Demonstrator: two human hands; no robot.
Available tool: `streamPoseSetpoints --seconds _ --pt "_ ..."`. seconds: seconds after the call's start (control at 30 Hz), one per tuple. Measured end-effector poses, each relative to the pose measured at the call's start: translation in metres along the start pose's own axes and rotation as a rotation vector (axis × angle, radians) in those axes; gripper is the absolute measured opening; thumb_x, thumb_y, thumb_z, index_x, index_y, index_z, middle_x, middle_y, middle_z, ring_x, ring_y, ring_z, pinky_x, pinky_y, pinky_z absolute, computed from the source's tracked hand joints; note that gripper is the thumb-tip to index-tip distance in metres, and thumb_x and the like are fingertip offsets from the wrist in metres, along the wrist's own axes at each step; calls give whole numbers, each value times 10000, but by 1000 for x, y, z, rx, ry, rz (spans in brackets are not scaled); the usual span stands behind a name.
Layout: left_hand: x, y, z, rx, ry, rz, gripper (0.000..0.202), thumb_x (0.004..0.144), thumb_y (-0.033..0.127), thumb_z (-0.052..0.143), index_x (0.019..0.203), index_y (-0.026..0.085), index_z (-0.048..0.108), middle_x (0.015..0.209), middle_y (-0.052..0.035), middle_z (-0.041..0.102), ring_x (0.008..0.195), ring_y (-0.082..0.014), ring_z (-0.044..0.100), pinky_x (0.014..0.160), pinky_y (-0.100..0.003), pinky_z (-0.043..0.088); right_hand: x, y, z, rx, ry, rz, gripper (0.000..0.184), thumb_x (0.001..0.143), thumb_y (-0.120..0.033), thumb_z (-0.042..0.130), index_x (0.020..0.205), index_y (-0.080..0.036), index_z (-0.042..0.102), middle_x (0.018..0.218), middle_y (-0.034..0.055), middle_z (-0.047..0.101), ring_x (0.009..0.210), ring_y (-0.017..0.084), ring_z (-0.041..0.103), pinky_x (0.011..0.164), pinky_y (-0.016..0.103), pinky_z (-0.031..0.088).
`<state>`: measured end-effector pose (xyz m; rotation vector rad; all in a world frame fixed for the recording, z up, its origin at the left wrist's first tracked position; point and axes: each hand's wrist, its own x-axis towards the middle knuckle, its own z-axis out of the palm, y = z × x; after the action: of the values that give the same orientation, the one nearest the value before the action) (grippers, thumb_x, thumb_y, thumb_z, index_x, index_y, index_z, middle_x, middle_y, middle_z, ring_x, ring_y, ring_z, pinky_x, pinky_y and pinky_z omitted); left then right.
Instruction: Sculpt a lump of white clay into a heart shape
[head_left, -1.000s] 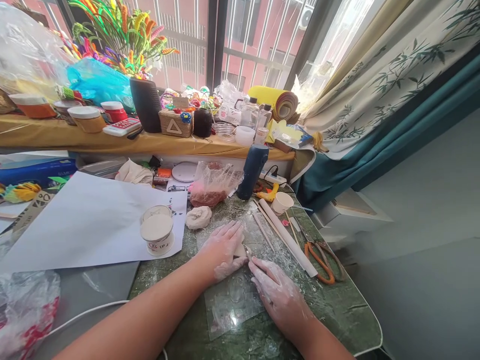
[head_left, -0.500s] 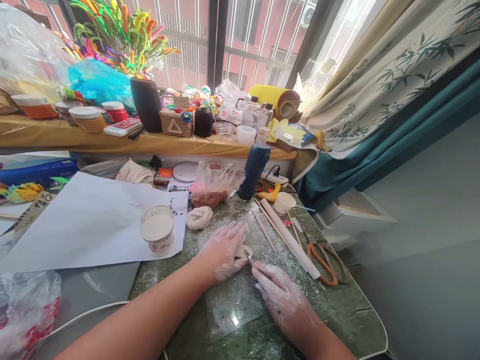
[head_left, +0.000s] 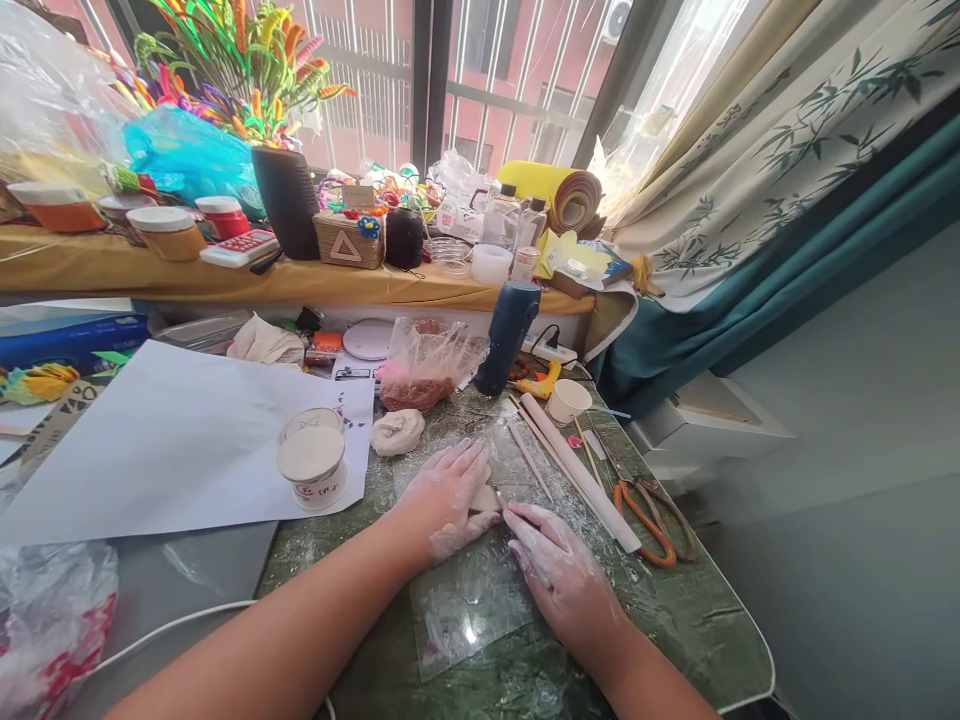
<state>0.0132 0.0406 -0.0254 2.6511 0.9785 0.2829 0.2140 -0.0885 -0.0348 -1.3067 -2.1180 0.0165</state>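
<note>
Flat over a piece of pale clay lies my left hand, its fingers stretched out and dusted with white powder. The clay rests on a clear sheet and is partly hidden under that hand. My right hand, also powdery, is closed around a slim tool with a metal tip. The tip is at the clay's right edge; the handle is mostly hidden by my fingers. A ring-like lump of pale clay sits beyond my left hand.
To the right lie a white rolling pin, thin sticks and orange-handled scissors. A dark blue bottle and a bag of brown material stand behind. Paper cups sit on white paper at left.
My right hand has shifted very slightly up and left, with the tool tip still at the clay's edge. My left hand stays in place on the clay.
</note>
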Motion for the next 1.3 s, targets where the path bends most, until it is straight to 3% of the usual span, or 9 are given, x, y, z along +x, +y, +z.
streamPoseSetpoints --seconds 0.53,0.77,1.3 --pt "0 2 -4 18 -23 -5 819 900 489 633 1578 104 380 1651 -175 367 1540 -336 323 1245 -491 301 -3 -2 0 62 -26 -23 486 1025 -125 498 1502 -214 520 1354 121 683 1295 233 622 1075 419 577" --pt "0 0 -2 11 -8 -5 856 910 570 623 1581 102 374 1647 -189 367 1541 -347 318 1241 -506 307 -7 2 -2 39 7 43 428 1034 -150 494 1455 -187 559 1351 137 675 1284 231 623 1073 418 576" --pt "0 -1 -3 -2 -12 4 819 931 578 584 1585 137 364 1651 -170 368 1545 -330 313 1239 -494 300 -16 -1 -2 30 -15 -36 491 1010 -99 490 1490 -195 530 1344 141 685 1288 242 634 1063 425 592"
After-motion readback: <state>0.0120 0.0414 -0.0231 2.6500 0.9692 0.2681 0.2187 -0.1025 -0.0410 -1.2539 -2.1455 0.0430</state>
